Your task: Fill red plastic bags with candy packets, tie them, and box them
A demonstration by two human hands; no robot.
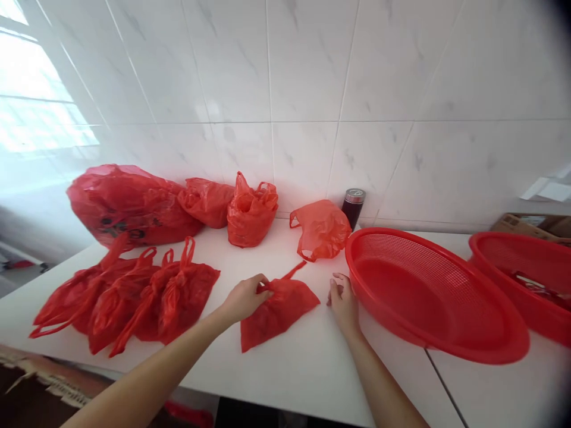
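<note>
A small red plastic bag [279, 315] lies on the white table [272, 374], its top gathered and one handle strip stretching away toward the wall. My left hand [247, 297] is closed on the gathered top of this bag, thumb and fingers pinching it. Just right of the bag, my right hand [343, 303] hovers close to the table with loosely curled fingers, apart from each other and with nothing visible in them. It is beside the rim of a large red plastic basket [401, 309].
Several tied red bags [129, 297] lie at the left. Behind them a big red bag [134, 205] and two smaller ones, including an upright bag [252, 214], line the tiled wall. A crumpled bag [323, 229] and dark tumbler [353, 208] stand behind; another red basket [526, 279] is at right.
</note>
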